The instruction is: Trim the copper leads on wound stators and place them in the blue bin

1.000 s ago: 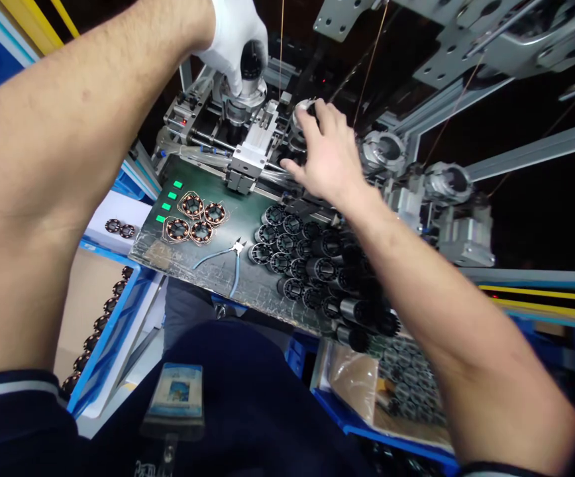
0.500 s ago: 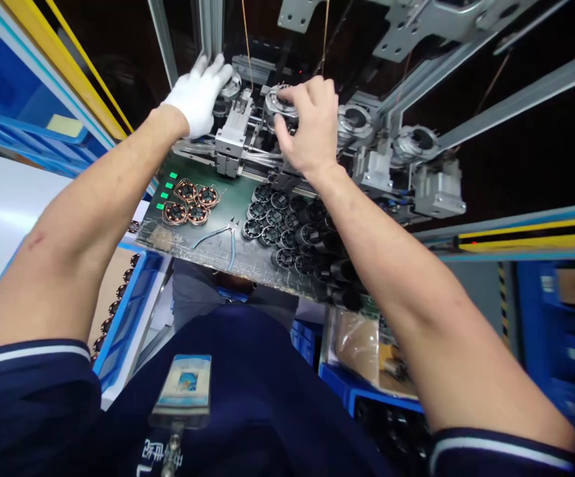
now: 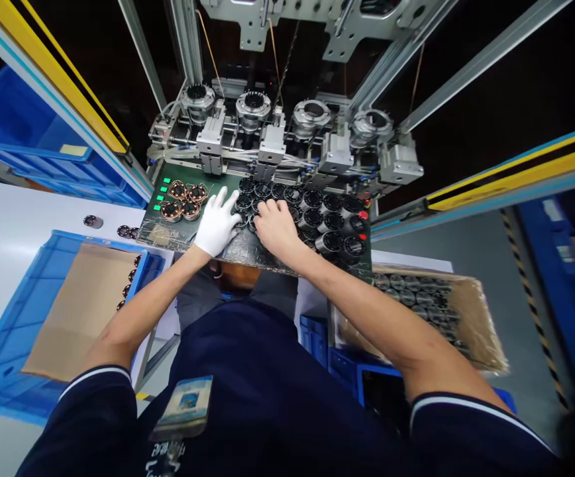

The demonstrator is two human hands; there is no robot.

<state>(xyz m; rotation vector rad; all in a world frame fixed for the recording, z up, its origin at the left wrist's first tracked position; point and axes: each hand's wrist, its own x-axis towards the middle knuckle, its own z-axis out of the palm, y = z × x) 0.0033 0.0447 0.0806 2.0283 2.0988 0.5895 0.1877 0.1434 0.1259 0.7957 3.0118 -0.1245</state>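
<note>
My left hand (image 3: 218,222), in a white glove, is over the front of the green-black bench plate (image 3: 168,233). Its fingers are spread, and their tips reach the left edge of a group of black stator cores (image 3: 312,218). Close beside it, my bare right hand (image 3: 278,228) has its fingers bent down round a core at the front of the group; the fingertips are partly hidden. Several copper-wound stators (image 3: 179,192) lie left of my gloved hand. The cutting pliers are mostly covered by that hand.
Behind the plate is a row of metal winding fixtures (image 3: 312,116); black cores sit in the two leftmost. Green lit buttons (image 3: 163,189) and red ones (image 3: 364,215) flank the plate. A blue crate (image 3: 49,265) stands left, a box of cores (image 3: 486,318) right. Yellow-edged posts frame both sides.
Both hands have come back from the fixtures to the cores on the plate. The two leftmost fixtures are now uncovered and show black cores. The view has shifted and shows more of both sides.
</note>
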